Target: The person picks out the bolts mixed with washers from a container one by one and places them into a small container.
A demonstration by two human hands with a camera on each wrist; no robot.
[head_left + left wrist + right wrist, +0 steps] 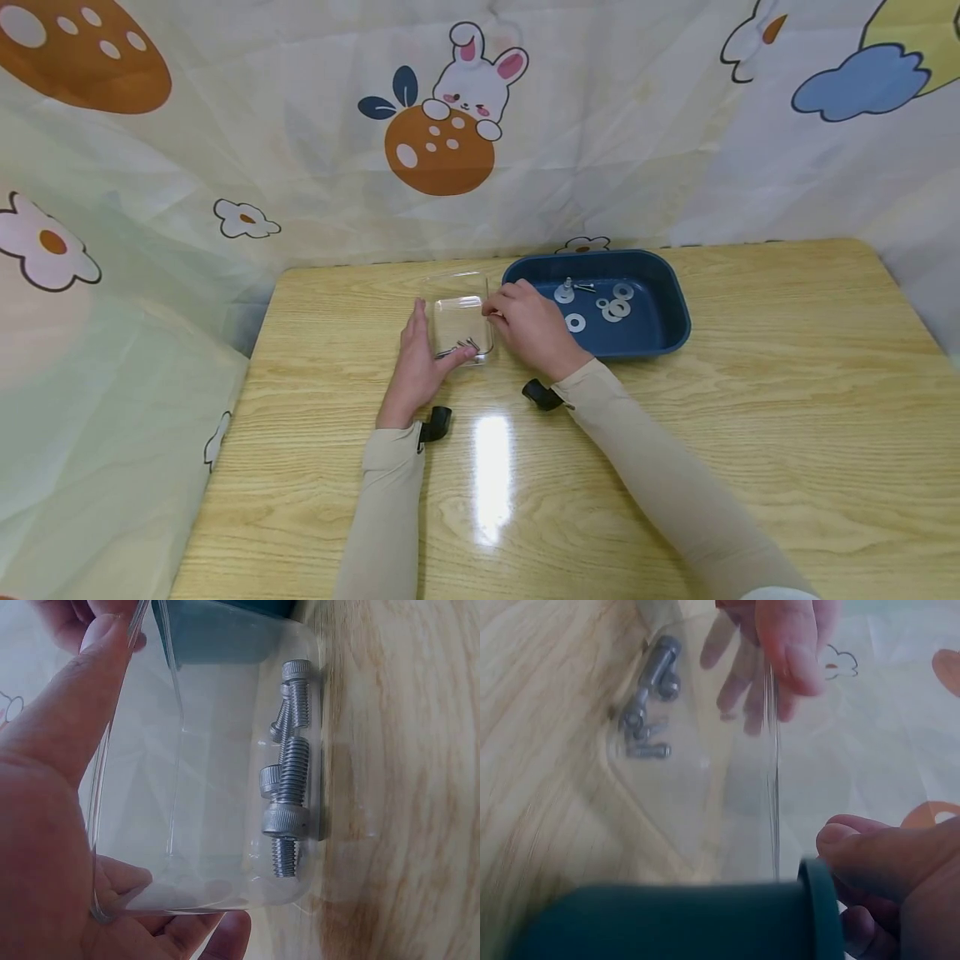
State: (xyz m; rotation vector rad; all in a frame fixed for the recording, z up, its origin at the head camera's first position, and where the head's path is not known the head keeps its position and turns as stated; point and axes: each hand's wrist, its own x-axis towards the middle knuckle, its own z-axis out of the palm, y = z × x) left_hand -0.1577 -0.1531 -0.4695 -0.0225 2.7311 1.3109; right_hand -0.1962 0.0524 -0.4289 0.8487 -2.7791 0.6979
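Note:
A clear plastic box [459, 312] stands on the table, with several socket-head bolts [289, 780] along its near side. My left hand [420, 362] grips the box at its near left corner, thumb over the near rim and fingers along the outer left wall. My right hand [536, 325] is at the box's right rim, fingers curled and thumb close to the index finger [840, 834]. I cannot tell whether something small is between those fingertips. Under that hand lies the left end of a dark blue tray [667, 342], holding flat washers [619, 307] and a few bolts [585, 287].
The tray stands right beside the box, near the back edge of the wooden table [787, 375]. Behind the table hangs a printed cloth [637, 150]. Black wrist cameras [437, 423] sit on both wrists.

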